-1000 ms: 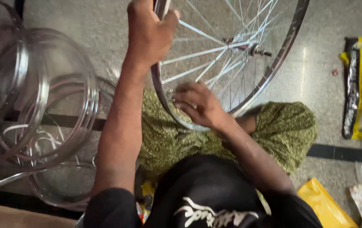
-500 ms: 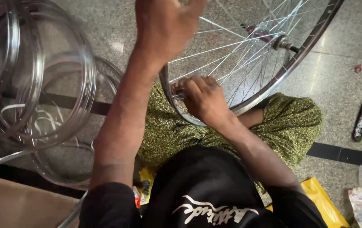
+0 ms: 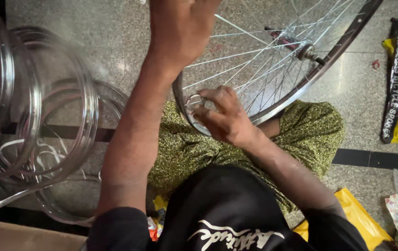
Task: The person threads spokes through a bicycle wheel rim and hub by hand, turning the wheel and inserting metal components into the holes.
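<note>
Wheel stands upright on your lap over the stone floor. Your left hand grips its rim at the top; your right hand pinches at the lower rim. Bare shiny rims lie left.

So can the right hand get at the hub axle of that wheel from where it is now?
Probably yes. The right hand is at the wheel's rim, and the hub axle sticks out on the near side with only thin spokes around it.
</note>
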